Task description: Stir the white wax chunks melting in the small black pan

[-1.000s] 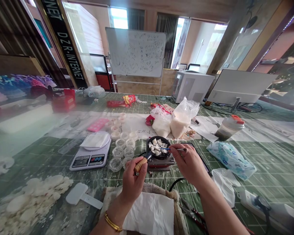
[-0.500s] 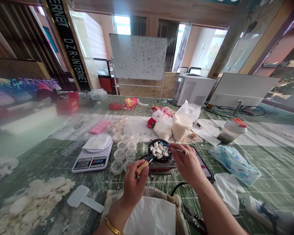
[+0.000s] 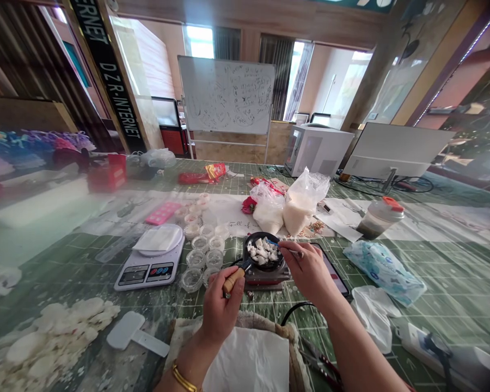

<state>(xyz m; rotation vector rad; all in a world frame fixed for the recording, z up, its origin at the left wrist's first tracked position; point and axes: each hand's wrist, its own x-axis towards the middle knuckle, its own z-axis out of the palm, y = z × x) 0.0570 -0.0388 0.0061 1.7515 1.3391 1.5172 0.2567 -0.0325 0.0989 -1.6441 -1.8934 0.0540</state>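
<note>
My left hand (image 3: 222, 302) is closed round the wooden handle of a small black pan (image 3: 248, 247), which sits over a small dark red hot plate (image 3: 265, 280). White broken chunks (image 3: 263, 251) lie in the pan. In my right hand (image 3: 306, 269) is a thin stick with a blue tip (image 3: 274, 243), pinched between the fingers, its tip among the chunks at the pan's far right side. A folded cloth with a white sheet (image 3: 251, 362) lies in front of me, below the pan.
Several clear cups (image 3: 194, 279) and a kitchen scale (image 3: 149, 267) stand left of the pan. Behind it are bags of white granules (image 3: 302, 204). A phone or tablet (image 3: 335, 272), wipes pack (image 3: 386, 269) and power strip (image 3: 427, 348) lie right. White flakes (image 3: 53, 337) are heaped front left.
The blue tip has shifted slightly down into the chunks, with more of it hidden. My left hand still grips the pan handle. The whole view has shifted a little.
</note>
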